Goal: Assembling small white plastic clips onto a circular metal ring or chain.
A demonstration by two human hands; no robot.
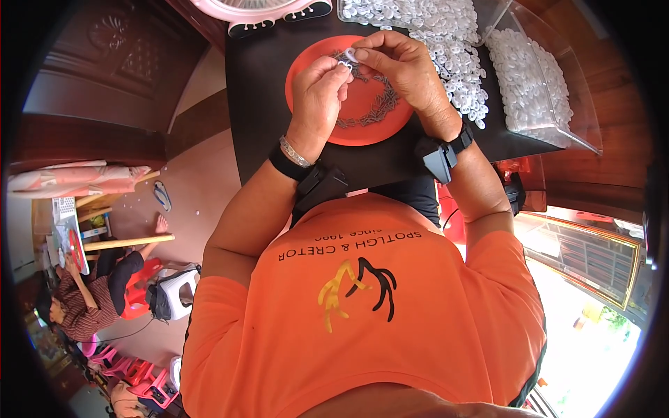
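Both of my hands are raised over a round red-orange plate (364, 138). On the plate, many small grey metal pieces (385, 106) lie in a curved heap; their exact kind is too small to tell. My left hand (315, 101) is closed, its thumb and fingers pinching a small white piece (344, 65). Right beside it, my right hand (405, 68) pinches a white round ring-like piece (350, 54) at its edge. The two white pieces are very close together; whether they touch I cannot tell.
White round pieces (460, 76) spread over the dark table (261, 90) to the right. A clear box (531, 87) full of them stands beyond. A pink-rimmed object (254, 10) is at the far left edge. Another person (87, 296) sits at left.
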